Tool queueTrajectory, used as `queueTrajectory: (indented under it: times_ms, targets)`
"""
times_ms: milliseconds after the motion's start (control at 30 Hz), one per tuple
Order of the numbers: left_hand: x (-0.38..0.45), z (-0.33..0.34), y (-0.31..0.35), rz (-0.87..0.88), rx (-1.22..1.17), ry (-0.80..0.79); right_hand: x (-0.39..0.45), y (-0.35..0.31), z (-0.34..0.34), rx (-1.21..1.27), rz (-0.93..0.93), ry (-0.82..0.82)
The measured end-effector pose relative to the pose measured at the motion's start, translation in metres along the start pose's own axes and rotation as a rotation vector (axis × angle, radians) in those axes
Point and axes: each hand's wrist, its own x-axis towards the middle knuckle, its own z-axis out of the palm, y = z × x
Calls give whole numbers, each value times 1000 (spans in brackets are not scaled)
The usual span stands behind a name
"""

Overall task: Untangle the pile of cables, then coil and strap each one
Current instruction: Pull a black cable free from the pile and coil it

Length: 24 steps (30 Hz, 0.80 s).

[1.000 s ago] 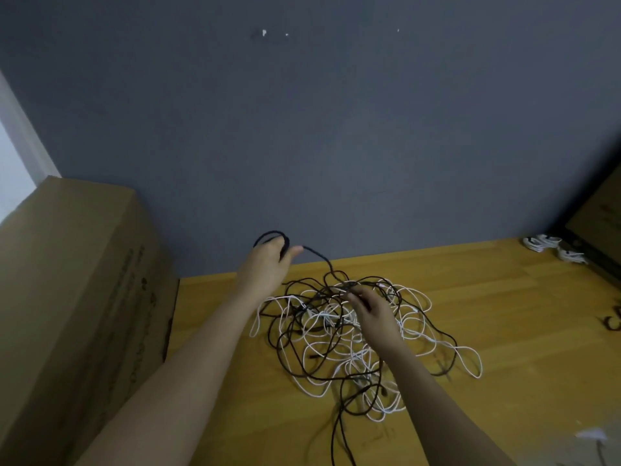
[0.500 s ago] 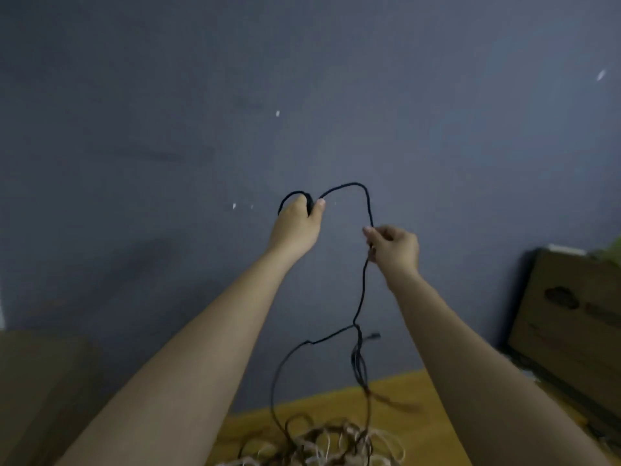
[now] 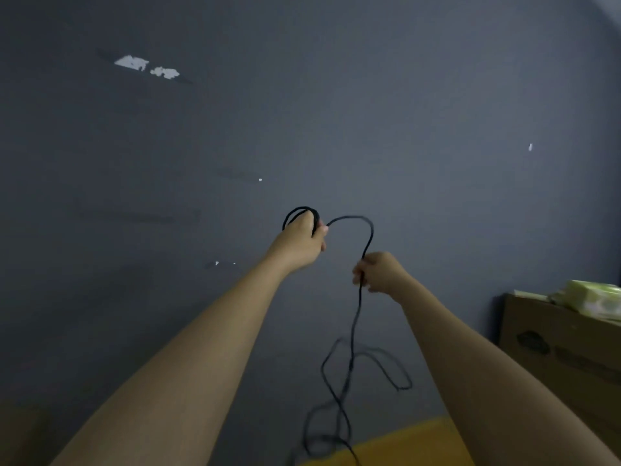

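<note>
A plain room indoors, perhaps a home or storeroom; which one cannot be told. A grey wall [image 3: 336, 112] with chipped paint [image 3: 134, 63] meets a wooden floor [image 3: 403, 443], and a cardboard box [image 3: 557, 348] stands at right.

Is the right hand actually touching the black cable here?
Touching. The head view shows the right hand pinching the black cable, which enters its curled fingers from above and hangs out below.

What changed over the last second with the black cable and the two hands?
Both hands rose from the pile. The right hand left the tangle and pinched the black cable, drawing it up. The left hand added a second loop. The left hand kept its grip throughout.
</note>
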Motion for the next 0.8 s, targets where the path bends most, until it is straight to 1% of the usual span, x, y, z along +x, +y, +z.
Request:
queueTrajectory:
  times_ms: [33,67,133,167,233,267,333,367,400,433,500,533,567,667,700,767,800]
  targets:
    - [-2,2,-1,6,15,-13,-2,3,3,-22,-4,-22]
    - [-4,3,-3,4,18,-26,-3,4,6,62,-15,-11]
    - [-8,5,-7,-3,18,-29,-6,8,11,310,-49,37]
    - [-9,5,-9,0,34,-15,-9,7,15,362,-46,20]
    - [-12,5,-12,-1,59,21,-11,7,23,325,-14,-68]
    - [-14,5,-15,-6,44,32,-10,6,28,342,-22,-62]
    - [-17,5,-20,-20,-18,50,-6,2,28,560,-62,30]
    - [-19,5,-23,-28,-43,59,-4,-1,27,632,-87,64]
    - [-22,4,-25,-35,-53,64,-2,0,26,615,-127,66]
    - [-25,3,-28,-38,-44,67,-3,0,27,487,-139,48]
    - [-31,1,-35,-47,-16,52,-8,8,32,-4,-120,-53]
    - [-35,0,-39,-48,-24,42,-10,13,33,-181,-137,-66]
    - [-37,-1,-43,-49,-42,36,-8,17,33,-209,-163,-41]
    - [-42,-5,-52,-62,-100,85,-5,27,29,157,-268,119]
    - [-43,-6,-55,-67,-121,114,-5,30,30,205,-308,136]
    - [-43,-7,-58,-80,-161,158,-9,39,38,230,-380,116]
    - [-44,-7,-60,-85,-177,174,-11,44,41,303,-380,104]
